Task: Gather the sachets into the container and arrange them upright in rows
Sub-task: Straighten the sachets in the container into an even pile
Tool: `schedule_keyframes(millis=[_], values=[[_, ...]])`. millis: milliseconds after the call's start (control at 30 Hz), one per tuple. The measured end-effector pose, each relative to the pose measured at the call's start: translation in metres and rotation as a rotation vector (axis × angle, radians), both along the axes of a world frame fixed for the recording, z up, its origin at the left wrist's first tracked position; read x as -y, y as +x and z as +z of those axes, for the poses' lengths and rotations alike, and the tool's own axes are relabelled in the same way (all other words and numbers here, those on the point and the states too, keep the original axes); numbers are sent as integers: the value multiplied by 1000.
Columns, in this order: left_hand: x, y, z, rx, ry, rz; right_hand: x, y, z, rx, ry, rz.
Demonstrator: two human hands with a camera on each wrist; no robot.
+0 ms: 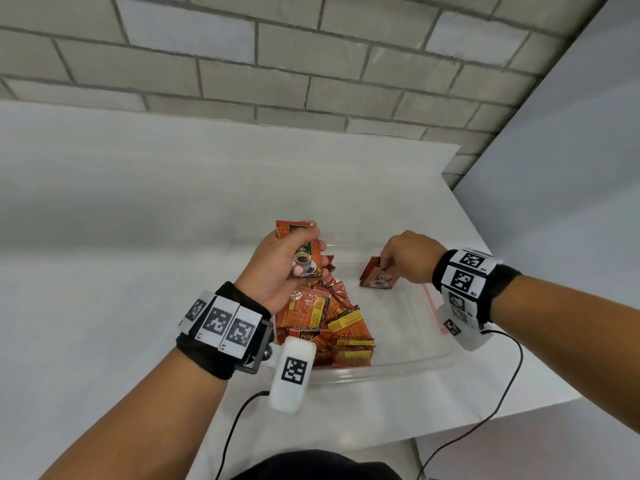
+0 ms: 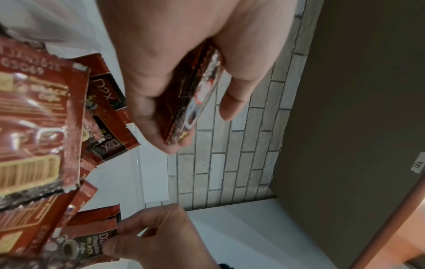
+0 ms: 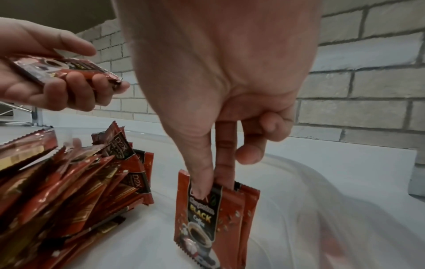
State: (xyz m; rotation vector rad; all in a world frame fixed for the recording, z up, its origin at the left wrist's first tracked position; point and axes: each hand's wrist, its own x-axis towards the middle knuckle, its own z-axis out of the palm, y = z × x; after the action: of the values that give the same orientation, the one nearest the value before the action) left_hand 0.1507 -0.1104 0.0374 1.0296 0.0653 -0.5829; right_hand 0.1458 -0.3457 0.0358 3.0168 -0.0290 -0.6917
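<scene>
A loose heap of red coffee sachets (image 1: 329, 320) lies in the clear plastic container (image 1: 408, 367), filling its side at nine o'clock, most of them flat or leaning on one another. At about two o'clock from the heap, well apart from it, a small upright pair of sachets (image 1: 377, 277) stands on the container floor. The right hand (image 1: 408, 256) pinches the top edge of this pair between thumb and forefinger; in the right wrist view the thumb (image 3: 200, 174) presses the front face printed with a coffee cup, while the other fingers curl behind. At twelve o'clock from the heap, above the container's far edge, the left hand (image 1: 287, 263) grips a thin stack of sachets (image 1: 301, 252), thumb on the printed face and fingers wrapped beneath. In the left wrist view the stack shows edge-on between thumb and fingers.

The two hands are apart, each closed on its own sachets. The container rests on a white bench (image 1: 138, 237), near its edge at six o'clock. A grey brick wall (image 1: 277, 64) rises behind the bench at twelve o'clock.
</scene>
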Motion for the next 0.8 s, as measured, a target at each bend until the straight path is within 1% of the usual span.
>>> schedule_keyframes(millis=[100, 367, 600, 800], values=[[-1, 1, 0, 8, 10, 7, -3, 2, -4, -22, -32, 23], [-3, 0, -4, 2, 21, 9, -7, 6, -7, 15, -169, 75], [-2, -4, -5, -10, 33, 13, -6, 6, -11, 35, -252, 122], [1, -6, -3, -19, 20, 12, -10, 2, -5, 77, -360, 213]])
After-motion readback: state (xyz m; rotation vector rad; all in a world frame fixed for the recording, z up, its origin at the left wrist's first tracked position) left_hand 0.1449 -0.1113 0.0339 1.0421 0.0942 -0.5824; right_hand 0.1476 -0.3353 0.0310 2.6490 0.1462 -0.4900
